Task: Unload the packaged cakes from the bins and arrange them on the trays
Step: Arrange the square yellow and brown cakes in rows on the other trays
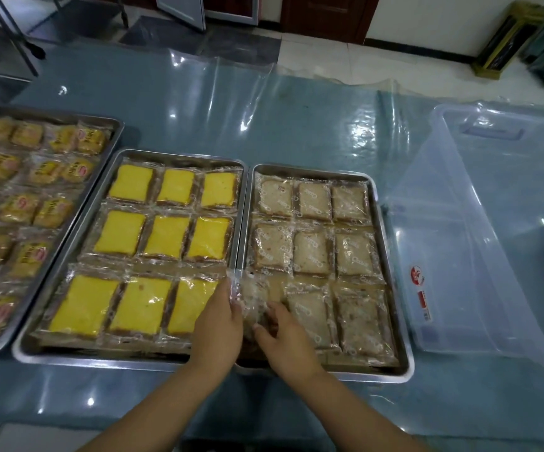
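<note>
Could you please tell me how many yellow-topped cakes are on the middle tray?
9 yellow-topped cakes on the middle tray: three in the far row, three in the middle, three nearest; the left hand overlaps the near-right one. Lower layers, if any, hidden.

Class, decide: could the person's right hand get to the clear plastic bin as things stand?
Probably yes. Only the low tray of flat brown cakes lies between the right hand and the clear bin, though the hand is busy holding a packet.

Blue table (153, 399) under clear plastic sheet (296, 125) — pale tiled floor (345, 60), dark wooden door (326, 14) beyond
</note>
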Action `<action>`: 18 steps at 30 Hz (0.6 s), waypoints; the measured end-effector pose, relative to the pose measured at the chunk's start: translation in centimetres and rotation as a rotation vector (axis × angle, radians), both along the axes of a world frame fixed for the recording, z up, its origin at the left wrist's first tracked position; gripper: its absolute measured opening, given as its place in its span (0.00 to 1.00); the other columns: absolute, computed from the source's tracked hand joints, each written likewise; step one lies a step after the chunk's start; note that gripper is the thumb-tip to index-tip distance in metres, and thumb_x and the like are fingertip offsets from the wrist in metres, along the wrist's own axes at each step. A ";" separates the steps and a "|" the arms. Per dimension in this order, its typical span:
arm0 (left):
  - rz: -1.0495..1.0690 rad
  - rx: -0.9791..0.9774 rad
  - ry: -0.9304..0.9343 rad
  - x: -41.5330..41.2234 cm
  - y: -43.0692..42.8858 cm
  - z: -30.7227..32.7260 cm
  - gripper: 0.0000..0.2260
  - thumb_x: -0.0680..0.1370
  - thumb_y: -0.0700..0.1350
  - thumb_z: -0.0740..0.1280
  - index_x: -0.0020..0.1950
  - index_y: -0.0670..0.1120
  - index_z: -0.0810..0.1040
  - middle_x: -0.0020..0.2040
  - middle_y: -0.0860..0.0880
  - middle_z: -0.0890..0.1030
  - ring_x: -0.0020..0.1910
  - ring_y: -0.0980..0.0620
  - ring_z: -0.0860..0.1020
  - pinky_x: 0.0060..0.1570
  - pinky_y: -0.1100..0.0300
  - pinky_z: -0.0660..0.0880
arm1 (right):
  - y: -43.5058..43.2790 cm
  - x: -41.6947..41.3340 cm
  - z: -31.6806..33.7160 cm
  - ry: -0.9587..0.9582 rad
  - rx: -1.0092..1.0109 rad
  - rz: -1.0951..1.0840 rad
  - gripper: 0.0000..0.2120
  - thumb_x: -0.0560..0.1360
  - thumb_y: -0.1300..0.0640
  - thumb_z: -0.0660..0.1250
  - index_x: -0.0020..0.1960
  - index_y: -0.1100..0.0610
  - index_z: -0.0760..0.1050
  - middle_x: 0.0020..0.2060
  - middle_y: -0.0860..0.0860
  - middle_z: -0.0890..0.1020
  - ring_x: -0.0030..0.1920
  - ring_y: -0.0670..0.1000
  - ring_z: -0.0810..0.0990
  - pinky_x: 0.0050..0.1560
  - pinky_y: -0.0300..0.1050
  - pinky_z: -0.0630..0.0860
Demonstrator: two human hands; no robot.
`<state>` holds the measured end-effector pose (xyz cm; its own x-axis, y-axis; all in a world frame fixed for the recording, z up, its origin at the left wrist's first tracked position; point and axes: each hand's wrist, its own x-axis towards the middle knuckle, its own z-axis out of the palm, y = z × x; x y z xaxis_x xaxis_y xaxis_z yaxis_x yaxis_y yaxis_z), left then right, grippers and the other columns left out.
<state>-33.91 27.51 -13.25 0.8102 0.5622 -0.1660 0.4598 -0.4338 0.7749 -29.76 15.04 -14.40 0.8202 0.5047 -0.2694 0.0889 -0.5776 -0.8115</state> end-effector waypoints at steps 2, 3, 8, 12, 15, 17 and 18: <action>0.011 -0.147 -0.044 0.1 -0.1 0.4 0.18 0.81 0.46 0.56 0.72 0.53 0.62 0.45 0.54 0.80 0.40 0.56 0.78 0.39 0.58 0.74 | -0.1 -0.2 0.2 0.136 0.072 -0.067 0.13 0.75 0.48 0.65 0.58 0.40 0.69 0.43 0.31 0.74 0.45 0.23 0.71 0.41 0.19 0.67; -0.008 -0.204 -0.074 0.1 -0.3 0.7 0.17 0.81 0.48 0.55 0.70 0.55 0.62 0.45 0.55 0.81 0.41 0.58 0.78 0.41 0.61 0.75 | -0.1 -0.3 0.4 0.193 0.116 -0.094 0.12 0.74 0.45 0.65 0.56 0.40 0.70 0.44 0.33 0.77 0.46 0.25 0.74 0.41 0.20 0.68; -0.123 -0.075 -0.069 0.2 -0.3 0.4 0.20 0.81 0.47 0.56 0.72 0.56 0.60 0.48 0.62 0.79 0.41 0.65 0.76 0.35 0.71 0.68 | -0.5 -0.3 0.6 0.169 0.078 -0.162 0.06 0.74 0.57 0.66 0.48 0.47 0.76 0.37 0.39 0.82 0.39 0.38 0.79 0.37 0.33 0.73; -0.372 0.166 -0.040 -0.2 1.1 -1.0 0.32 0.75 0.46 0.66 0.75 0.56 0.54 0.66 0.54 0.72 0.61 0.55 0.71 0.57 0.63 0.69 | -0.3 0.0 0.8 0.021 -0.016 -0.109 0.09 0.74 0.63 0.63 0.50 0.52 0.77 0.41 0.45 0.80 0.39 0.40 0.77 0.37 0.29 0.70; -0.710 0.419 0.091 -0.4 1.4 -2.2 0.39 0.74 0.57 0.64 0.76 0.57 0.42 0.77 0.51 0.55 0.73 0.52 0.55 0.70 0.56 0.51 | -0.8 0.2 0.6 -0.316 -0.281 0.036 0.12 0.76 0.57 0.60 0.57 0.58 0.76 0.50 0.53 0.80 0.48 0.50 0.75 0.48 0.40 0.68; -0.787 0.539 0.126 -0.3 1.4 -2.9 0.39 0.73 0.63 0.61 0.76 0.56 0.40 0.78 0.51 0.50 0.75 0.51 0.49 0.71 0.55 0.44 | -1.3 0.2 0.6 -0.419 -0.389 0.117 0.18 0.78 0.55 0.55 0.62 0.60 0.74 0.58 0.56 0.79 0.55 0.55 0.74 0.58 0.44 0.65; -0.800 0.575 0.129 -0.2 1.4 -3.1 0.39 0.73 0.64 0.60 0.76 0.56 0.41 0.78 0.50 0.50 0.75 0.50 0.49 0.71 0.54 0.43 | -1.7 0.1 0.7 -0.440 -0.419 0.153 0.20 0.78 0.54 0.53 0.64 0.60 0.73 0.62 0.57 0.77 0.58 0.55 0.73 0.62 0.43 0.62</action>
<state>-34.14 28.95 -16.39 0.9810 -0.1198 -0.1528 -0.0668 -0.9471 0.3140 -29.61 13.33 -13.74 0.8259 0.5501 -0.1233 0.4703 -0.7929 -0.3874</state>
